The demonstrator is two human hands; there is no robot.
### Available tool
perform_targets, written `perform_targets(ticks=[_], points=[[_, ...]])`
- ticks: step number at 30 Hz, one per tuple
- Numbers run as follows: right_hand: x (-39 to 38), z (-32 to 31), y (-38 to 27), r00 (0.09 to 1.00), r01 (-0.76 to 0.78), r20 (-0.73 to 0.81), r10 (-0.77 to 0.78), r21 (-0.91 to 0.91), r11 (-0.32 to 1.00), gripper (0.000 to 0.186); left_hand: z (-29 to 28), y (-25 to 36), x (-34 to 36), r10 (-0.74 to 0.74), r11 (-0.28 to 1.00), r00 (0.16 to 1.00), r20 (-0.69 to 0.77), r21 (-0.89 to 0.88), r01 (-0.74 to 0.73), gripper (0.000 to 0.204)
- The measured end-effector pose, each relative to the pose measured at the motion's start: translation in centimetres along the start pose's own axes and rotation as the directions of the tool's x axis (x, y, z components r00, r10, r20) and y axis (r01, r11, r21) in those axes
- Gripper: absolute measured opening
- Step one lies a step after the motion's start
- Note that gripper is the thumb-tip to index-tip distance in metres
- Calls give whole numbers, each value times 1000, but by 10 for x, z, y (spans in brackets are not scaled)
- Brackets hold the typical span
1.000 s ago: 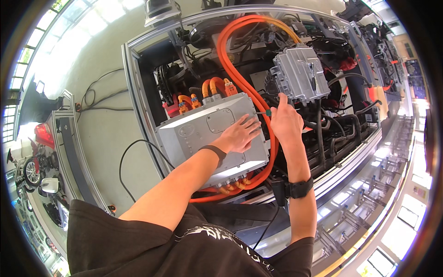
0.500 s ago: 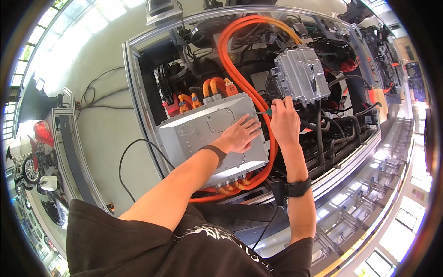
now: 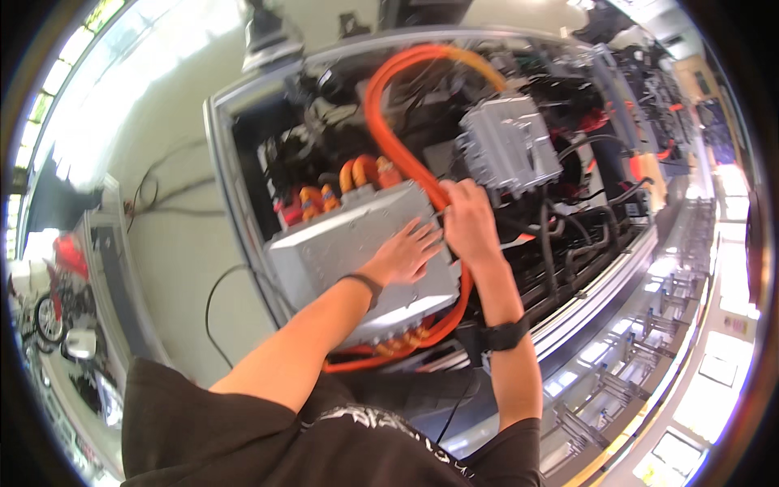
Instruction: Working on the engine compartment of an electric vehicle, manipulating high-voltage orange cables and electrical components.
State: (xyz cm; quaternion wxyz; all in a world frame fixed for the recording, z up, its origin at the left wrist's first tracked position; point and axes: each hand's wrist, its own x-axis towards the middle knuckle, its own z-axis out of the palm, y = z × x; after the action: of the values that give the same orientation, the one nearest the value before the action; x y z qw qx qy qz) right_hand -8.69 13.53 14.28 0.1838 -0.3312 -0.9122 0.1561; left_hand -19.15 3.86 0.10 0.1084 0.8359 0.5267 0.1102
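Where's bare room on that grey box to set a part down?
The grey box lid is bare left of the left hand. Its right edge is crowded: right hand and orange cable. Its back edge is packed with orange connectors.

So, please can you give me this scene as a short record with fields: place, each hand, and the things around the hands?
place: open metal frame packed with units and cables
left hand: left hand lies flat on the grey metal box
right hand: right hand is closed at the box's far edge, on or beside the thick orange cable; which, cannot be told
nearby: finned grey unit; black wristband on right wrist
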Motion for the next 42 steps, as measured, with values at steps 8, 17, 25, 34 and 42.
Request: perform_targets(ticks=[8,17,25,34,42], points=[[-7,-10,2,962,-199,113,251,-341,919,34,3,10,-1,33,996,991,-126,-73,-42,49],[-18,3,-30,940,-255,143,311,-312,915,27,34,-9,21,-260,959,892,-371,-204,195,38],[-3,-3,-8,947,-248,122,298,-316,916,33,17,-10,38,-303,946,890,-342,-218,239,32],[0,-21,-13,914,-372,46,403,-299,879,17,40,-8,50,-328,944,870,-369,-152,292,30],[-11,-4,-17,955,-250,61,290,-360,899,14,69,-27,40,-379,925,862,-336,-124,359,34]])
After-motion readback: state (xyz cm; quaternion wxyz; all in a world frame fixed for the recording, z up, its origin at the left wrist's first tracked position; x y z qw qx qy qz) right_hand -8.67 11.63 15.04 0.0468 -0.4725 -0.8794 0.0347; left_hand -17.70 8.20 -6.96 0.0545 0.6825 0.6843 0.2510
